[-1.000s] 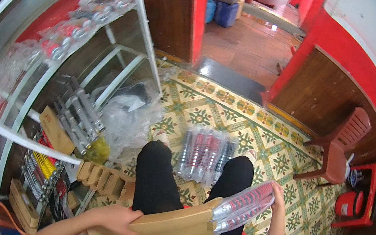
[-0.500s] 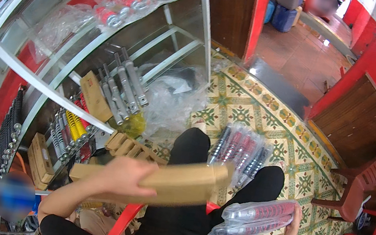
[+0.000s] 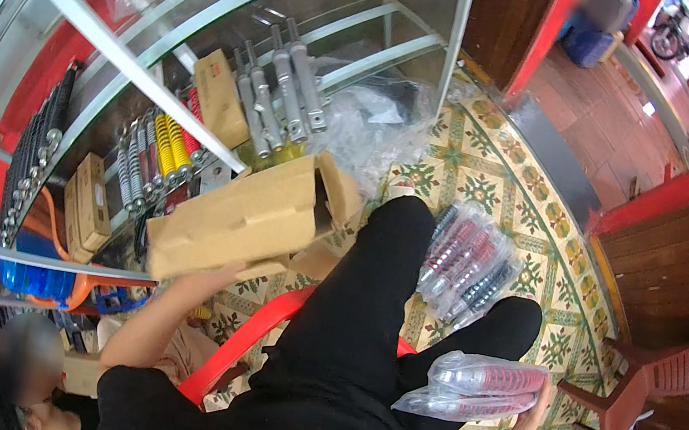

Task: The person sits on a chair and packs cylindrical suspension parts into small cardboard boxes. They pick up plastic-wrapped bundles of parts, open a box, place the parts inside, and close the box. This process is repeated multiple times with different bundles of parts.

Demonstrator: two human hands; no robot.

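Observation:
A long brown cardboard box [image 3: 233,218], its end flap open at the right, is held up beside my left thigh. My left hand [image 3: 223,275] grips it from the near side, fingers mostly hidden by the box. Over my right thigh, my right hand [image 3: 537,406] holds the end of a clear plastic bag with red-spring shock absorbers [image 3: 484,389] inside. On the tiled floor beyond my knees lie more bagged shock absorbers [image 3: 469,265], with red and dark springs.
A glass-shelved cabinet [image 3: 130,71] at left holds yellow-spring shock absorbers [image 3: 172,146], grey fork tubes [image 3: 284,85] and small boxes [image 3: 88,207]. Another person [image 3: 27,371] is at lower left. A brown plastic chair [image 3: 646,388] stands at right, and I sit on a red chair [image 3: 254,337].
My left hand has raised the box and swung it leftward toward the cabinet, its open flap now showing. The right hand keeps hold of the bagged shock absorbers. The view has shifted left.

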